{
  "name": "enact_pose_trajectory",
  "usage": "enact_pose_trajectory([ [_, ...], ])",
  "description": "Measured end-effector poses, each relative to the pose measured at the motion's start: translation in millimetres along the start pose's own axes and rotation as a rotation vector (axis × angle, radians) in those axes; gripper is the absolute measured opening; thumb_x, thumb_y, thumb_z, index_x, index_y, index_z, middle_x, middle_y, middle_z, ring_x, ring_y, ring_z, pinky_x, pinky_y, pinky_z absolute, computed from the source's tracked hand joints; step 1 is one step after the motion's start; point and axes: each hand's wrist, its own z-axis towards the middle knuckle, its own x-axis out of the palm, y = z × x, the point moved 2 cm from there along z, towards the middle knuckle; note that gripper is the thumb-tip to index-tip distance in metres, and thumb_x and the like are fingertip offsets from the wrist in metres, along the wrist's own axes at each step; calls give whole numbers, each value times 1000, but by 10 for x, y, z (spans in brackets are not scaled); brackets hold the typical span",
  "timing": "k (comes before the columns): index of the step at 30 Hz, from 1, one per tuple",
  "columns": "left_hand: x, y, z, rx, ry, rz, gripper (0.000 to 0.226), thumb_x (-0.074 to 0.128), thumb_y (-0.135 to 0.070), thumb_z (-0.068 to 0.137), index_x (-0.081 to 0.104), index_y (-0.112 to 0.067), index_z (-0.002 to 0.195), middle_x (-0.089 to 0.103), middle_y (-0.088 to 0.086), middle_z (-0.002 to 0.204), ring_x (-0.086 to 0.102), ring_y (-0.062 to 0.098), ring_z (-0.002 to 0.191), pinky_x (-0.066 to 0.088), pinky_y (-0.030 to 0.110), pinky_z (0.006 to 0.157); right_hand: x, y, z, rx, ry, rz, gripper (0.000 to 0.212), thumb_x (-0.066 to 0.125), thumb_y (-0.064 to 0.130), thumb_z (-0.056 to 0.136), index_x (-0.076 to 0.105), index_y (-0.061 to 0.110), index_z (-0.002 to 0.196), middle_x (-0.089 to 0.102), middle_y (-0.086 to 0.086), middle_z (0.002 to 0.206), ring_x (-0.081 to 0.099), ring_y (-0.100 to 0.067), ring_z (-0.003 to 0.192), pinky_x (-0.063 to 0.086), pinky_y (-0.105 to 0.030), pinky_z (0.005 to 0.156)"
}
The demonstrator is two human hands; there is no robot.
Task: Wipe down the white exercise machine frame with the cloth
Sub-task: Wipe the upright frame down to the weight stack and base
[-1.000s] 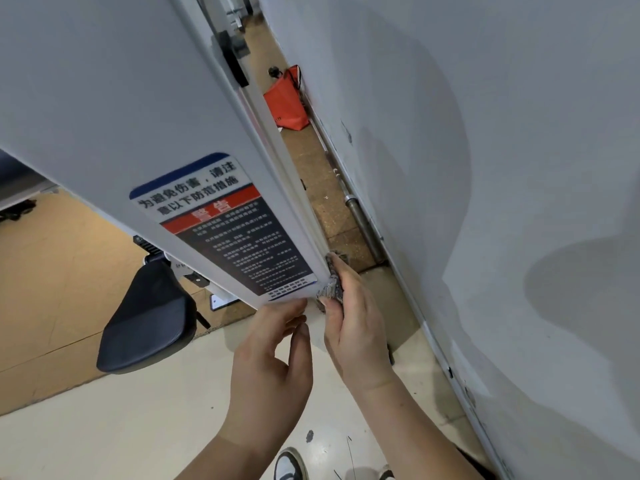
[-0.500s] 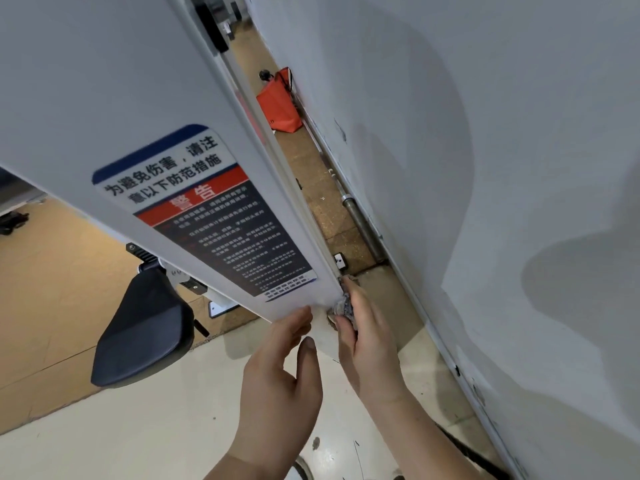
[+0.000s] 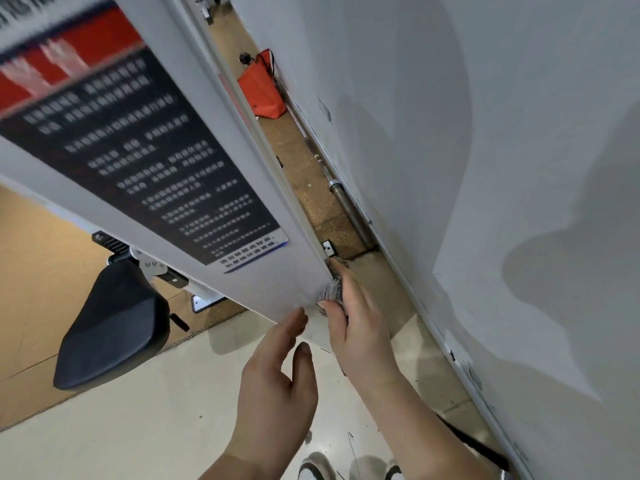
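Two bare hands meet at the lower corner of the white machine frame [image 3: 273,289], a broad slanted panel that fills the upper left of the view. The right hand [image 3: 360,330] has its fingers curled round a small grey cloth [image 3: 331,292], thumb below and forefinger stretched up along the edge, pressing it against the frame's right edge at that corner; the cloth is bunched and mostly hidden by the hand, only a ribbed grey fold showing between thumb and forefinger. The left hand [image 3: 277,382] holds nothing; its fingers are nearly straight, the tips touching the panel's bottom edge just beside the cloth, the thumb standing apart.

On the panel's face sits a warning label [image 3: 138,150] with a red band above a black field of white print, too blurred to read; its lower end lies near the corner being wiped. Below the panel at left a black padded seat [image 3: 110,323] hangs on a metal bracket. To the right rises a white wall [image 3: 485,168] with soft shadows on it; a metal bar [image 3: 349,209] lies on the brown floor along its base, and farther back an orange bag [image 3: 261,93] stands against it. Under the hands is pale cream floor [image 3: 138,427]; the toes of two shoes [image 3: 315,467] show at the bottom edge.
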Motion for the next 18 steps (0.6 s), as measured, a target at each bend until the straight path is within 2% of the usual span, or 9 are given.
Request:
enact_pose_trajectory([
  [4, 54, 192, 18, -20, 42, -5, 58, 59, 3, 94, 59, -47, 124, 69, -25, 121, 64, -2, 116, 47, 12, 99, 79, -207, -109, 39, -29, -26, 50, 46, 35, 104, 46, 20, 152, 57, 5, 145, 56, -13, 132, 51, -41, 104],
  [9, 167, 325, 78, 67, 103, -43, 52, 59, 8, 93, 66, -26, 132, 71, -20, 123, 67, 3, 116, 51, 18, 97, 113, 52, -182, -139, -197, -73, 48, 43, 35, 109, 44, 15, 153, 51, -2, 148, 49, -12, 139, 40, -23, 114],
  [12, 309, 405, 122, 102, 136, -70, 54, 57, 12, 93, 67, -25, 130, 71, -19, 122, 68, 5, 114, 52, 18, 96, 204, -68, -176, -135, -217, -103, 47, 35, 39, 111, 37, 21, 155, 48, 1, 151, 47, -9, 142, 42, -25, 114],
  [15, 416, 567, 144, 168, 93, -69, 46, 55, 2, 93, 68, -29, 125, 71, -14, 121, 69, 11, 114, 53, 22, 95, 293, -392, -184, -129, -205, -113, 48, 31, 41, 112, 36, 20, 154, 50, 1, 152, 44, -7, 144, 39, -24, 116],
  [18, 565, 786, 86, 155, 71, -54, 47, 56, -8, 90, 66, -32, 128, 70, -17, 126, 66, 7, 119, 47, 14, 98, 378, -827, -235, -109, -192, -145, 48, 27, 44, 110, 36, 22, 152, 52, 2, 150, 47, -9, 140, 38, -22, 115],
])
